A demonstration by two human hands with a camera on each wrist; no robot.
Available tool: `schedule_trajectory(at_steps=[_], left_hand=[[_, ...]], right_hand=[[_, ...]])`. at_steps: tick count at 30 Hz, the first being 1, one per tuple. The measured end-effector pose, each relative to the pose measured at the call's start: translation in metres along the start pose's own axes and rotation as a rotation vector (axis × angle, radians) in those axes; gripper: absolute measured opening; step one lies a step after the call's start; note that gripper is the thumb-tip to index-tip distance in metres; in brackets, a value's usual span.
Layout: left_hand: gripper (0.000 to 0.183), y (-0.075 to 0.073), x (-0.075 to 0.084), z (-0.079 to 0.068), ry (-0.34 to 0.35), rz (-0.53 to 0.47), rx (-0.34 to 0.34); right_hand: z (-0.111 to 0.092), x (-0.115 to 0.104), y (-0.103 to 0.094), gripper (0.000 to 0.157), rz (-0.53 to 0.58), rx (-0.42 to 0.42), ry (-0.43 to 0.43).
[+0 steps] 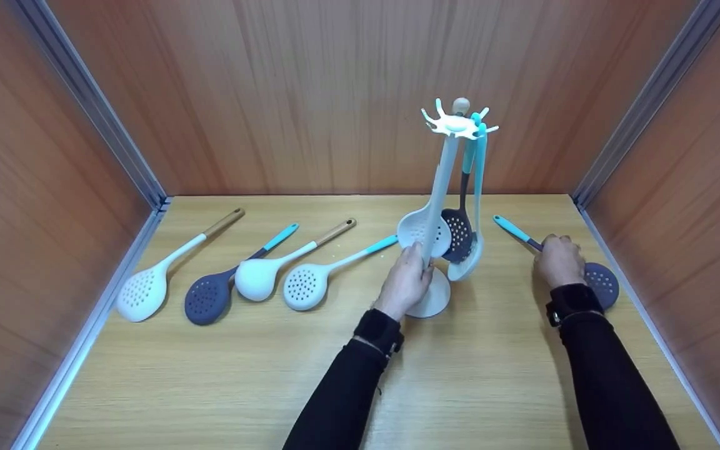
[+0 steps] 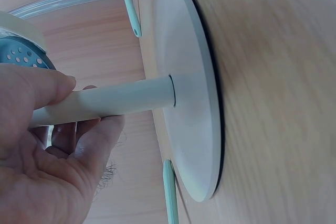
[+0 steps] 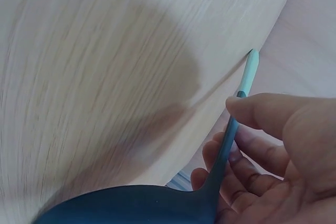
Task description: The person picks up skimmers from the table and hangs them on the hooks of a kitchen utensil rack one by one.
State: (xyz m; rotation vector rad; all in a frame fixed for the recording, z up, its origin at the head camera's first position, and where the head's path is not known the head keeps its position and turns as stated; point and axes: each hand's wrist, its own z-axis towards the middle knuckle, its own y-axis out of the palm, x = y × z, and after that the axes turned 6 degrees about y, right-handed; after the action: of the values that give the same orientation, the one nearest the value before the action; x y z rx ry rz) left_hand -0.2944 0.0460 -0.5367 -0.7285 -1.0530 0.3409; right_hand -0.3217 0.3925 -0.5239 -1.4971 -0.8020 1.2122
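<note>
My left hand (image 1: 407,281) grips the lower post of a white utensil stand (image 1: 440,187); its round base (image 2: 186,93) shows beside that hand in the left wrist view. On the stand's hooks hang a dark skimmer (image 1: 458,232), a white utensil with a turquoise handle (image 1: 467,262) and a white perforated skimmer (image 1: 413,226). Over at the right, my right hand (image 1: 560,261) pinches a dark skimmer (image 1: 604,287) by its neck, below the turquoise handle. In the right wrist view this skimmer (image 3: 131,205) tilts, bowl off the table, with the handle's end close to the surface.
Left of the stand lie a white skimmer with a wooden handle (image 1: 142,294), a dark skimmer (image 1: 207,300), a white ladle (image 1: 257,279) and a white skimmer with a turquoise handle (image 1: 305,287). Wooden walls (image 1: 335,94) enclose the table (image 1: 241,387) at back and sides.
</note>
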Motion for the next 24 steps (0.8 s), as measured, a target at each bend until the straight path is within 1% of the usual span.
schedule_trajectory(at_steps=[7, 11, 17, 24], left_hand=[[0.013, -0.0013, 0.0012, 0.0003, 0.002, 0.027, -0.011], [0.014, -0.0011, 0.0008, 0.0007, -0.003, 0.021, -0.013], [0.013, -0.0006, 0.0001, 0.0003, 0.001, 0.01, -0.004], [0.013, -0.0003, 0.0004, 0.0018, -0.02, 0.008, -0.017]], right_hand=[[-0.001, 0.0002, 0.0034, 0.027, 0.007, 0.041, -0.022], [-0.0006, 0.0012, 0.006, 0.025, 0.013, 0.063, -0.031], [-0.0014, -0.0001, 0.0062, 0.025, 0.014, 0.062, -0.022], [-0.0025, -0.0006, 0.0067, 0.025, 0.024, 0.075, -0.019]])
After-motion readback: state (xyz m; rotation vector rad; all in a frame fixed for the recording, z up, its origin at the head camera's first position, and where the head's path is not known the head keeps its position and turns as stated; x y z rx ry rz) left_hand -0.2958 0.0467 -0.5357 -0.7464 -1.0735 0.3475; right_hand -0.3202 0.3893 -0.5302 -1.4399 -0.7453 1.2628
